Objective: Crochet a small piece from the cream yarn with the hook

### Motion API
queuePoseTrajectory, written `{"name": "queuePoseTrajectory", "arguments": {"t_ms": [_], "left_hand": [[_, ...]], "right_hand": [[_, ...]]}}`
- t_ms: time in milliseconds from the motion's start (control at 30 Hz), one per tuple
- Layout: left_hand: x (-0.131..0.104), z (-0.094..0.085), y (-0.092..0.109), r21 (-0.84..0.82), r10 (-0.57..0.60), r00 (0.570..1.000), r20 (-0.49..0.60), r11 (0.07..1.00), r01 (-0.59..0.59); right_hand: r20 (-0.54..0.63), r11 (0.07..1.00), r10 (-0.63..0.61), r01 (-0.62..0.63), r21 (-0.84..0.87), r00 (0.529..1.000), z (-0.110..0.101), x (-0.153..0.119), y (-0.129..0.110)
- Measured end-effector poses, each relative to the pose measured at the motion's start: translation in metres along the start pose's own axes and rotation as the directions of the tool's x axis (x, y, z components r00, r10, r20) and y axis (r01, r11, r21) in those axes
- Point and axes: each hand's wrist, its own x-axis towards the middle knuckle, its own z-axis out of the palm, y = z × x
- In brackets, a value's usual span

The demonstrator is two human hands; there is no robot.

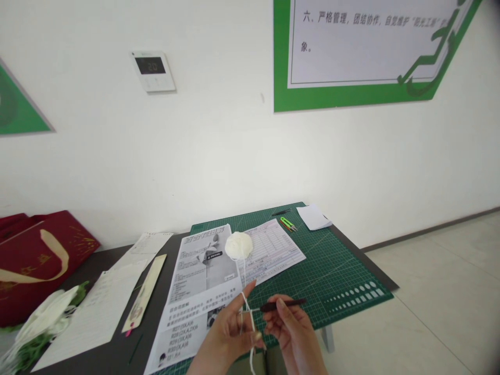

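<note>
Green mat (336,271) below, left hand (228,330) loosely round yarn (249,306) (index (236,303) raised), right hand (294,328), fingers (284,310) tight on hook (267,307)

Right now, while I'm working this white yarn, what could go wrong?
The white yarn over your left hand might slip off. The yarn ball, resting on the printed sheets, could roll if tugged. The dark-handled tool in your right hand, close to the yarn, might snag it.
</note>
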Motion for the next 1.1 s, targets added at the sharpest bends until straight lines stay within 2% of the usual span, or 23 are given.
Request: {"name": "queuePoseTrajectory", "arguments": {"t_ms": [100, 200, 300, 400, 533, 633, 700, 900, 967, 1100], "left_hand": [[0.0, -0.003, -0.004, 0.063, 0.054, 0.999, 0.004, 0.997, -0.054], [-0.003, -0.008, -0.004, 0.216, 0.135, 0.991, 0.009, 0.967, -0.134], [-0.006, -0.01, 0.0, 0.426, 0.227, 0.972, -0.062, 0.886, -0.18], [-0.008, -0.007, 0.001, 0.515, 0.331, 0.936, -0.119, 0.827, -0.226], [-0.008, 0.001, -0.001, 0.387, 0.331, 0.915, -0.232, 0.894, -0.226], [-0.008, 0.007, -0.003, 0.199, 0.255, 0.9, -0.353, 0.961, -0.194], [-0.008, 0.01, -0.002, 0.084, 0.186, 0.909, -0.373, 0.982, -0.167], [-0.008, 0.014, 0.012, -0.186, 0.026, 0.978, -0.205, 0.98, -0.065], [-0.008, 0.013, 0.019, -0.193, 0.008, 0.986, -0.167, 0.98, -0.041], [-0.007, 0.008, 0.026, -0.107, 0.025, 0.992, -0.128, 0.993, -0.039]], "right_hand": [[-0.008, 0.996, 0.057, -0.056, 0.065, 0.998, 0.0, -0.001, 0.003], [-0.019, 0.986, 0.113, -0.11, 0.127, 0.993, 0.0, -0.002, 0.008], [-0.025, 0.982, 0.132, -0.127, 0.141, 0.991, -0.001, -0.003, 0.01], [-0.025, 0.986, 0.114, -0.11, 0.125, 0.993, 0.0, -0.004, 0.01], [-0.01, 0.99, 0.098, -0.097, 0.101, 0.995, 0.003, -0.007, 0.007], [-0.008, 0.992, 0.092, -0.091, 0.092, 0.996, 0.005, -0.007, 0.005], [-0.012, 0.992, 0.089, -0.088, 0.096, 0.996, 0.006, -0.007, 0.004], [0.01, 0.975, 0.177, -0.177, 0.131, 0.984, 0.009, -0.004, 0.003], [0.027, 0.972, 0.191, -0.193, 0.133, 0.981, 0.011, -0.003, 0.002], [0.055, 0.979, 0.173, -0.178, 0.102, 0.983, 0.015, 0.0, -0.001]]}}
